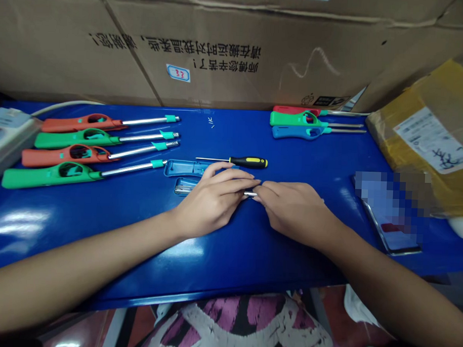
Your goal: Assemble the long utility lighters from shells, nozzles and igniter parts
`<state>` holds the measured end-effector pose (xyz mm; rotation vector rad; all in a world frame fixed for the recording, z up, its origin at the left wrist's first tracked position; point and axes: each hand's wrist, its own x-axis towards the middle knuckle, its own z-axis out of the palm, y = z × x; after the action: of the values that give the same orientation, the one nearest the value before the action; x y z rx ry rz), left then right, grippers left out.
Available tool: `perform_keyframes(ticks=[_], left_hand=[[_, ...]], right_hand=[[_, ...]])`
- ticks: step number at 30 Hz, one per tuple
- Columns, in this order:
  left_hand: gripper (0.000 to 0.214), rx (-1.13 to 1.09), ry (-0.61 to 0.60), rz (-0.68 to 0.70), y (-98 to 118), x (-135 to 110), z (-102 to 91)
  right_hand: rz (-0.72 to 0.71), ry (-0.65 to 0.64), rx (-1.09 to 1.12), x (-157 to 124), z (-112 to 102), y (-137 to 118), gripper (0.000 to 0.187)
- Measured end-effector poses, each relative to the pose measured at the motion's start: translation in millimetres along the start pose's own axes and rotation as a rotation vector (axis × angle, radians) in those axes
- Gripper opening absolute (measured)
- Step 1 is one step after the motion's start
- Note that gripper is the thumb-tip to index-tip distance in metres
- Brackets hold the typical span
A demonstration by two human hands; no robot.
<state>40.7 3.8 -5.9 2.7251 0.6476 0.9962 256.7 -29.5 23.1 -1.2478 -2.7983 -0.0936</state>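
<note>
In the middle of the table, a blue gas lighter lies opened into two casing halves. The far half, an empty-looking shell, rests on the table just beyond my left hand. My left hand is closed over the near half, which shows inner parts at its left end. Between the hands a short stretch of the lighter's metal tube shows. My right hand has its fingertips pinched on that tube; the rest of it is hidden. A black and yellow screwdriver lies just beyond both hands.
Several red and green lighters with teal tape lie in a row at left. Three more lighters lie at back right. A phone and a taped carton stand right. A big cardboard box walls the back; a white device sits left.
</note>
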Motion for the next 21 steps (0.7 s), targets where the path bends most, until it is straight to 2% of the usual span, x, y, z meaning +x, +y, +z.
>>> perform_keyframes(ticks=[11, 18, 21], left_hand=[[0.026, -0.028, -0.087, -0.048, -8.7, 2.3, -9.3], [0.020, -0.047, -0.090, -0.103, -10.2, 1.6, -8.1], [0.020, -0.069, -0.090, -0.111, -9.9, 2.4, -8.4]], right_hand=[[0.009, -0.031, -0.045, 2.6, -4.3, 2.4, 0.019], [-0.054, 0.096, -0.135, 1.6, -5.6, 0.1, 0.024], [-0.048, 0.111, -0.141, 1.0, -4.4, -0.8, 0.024]])
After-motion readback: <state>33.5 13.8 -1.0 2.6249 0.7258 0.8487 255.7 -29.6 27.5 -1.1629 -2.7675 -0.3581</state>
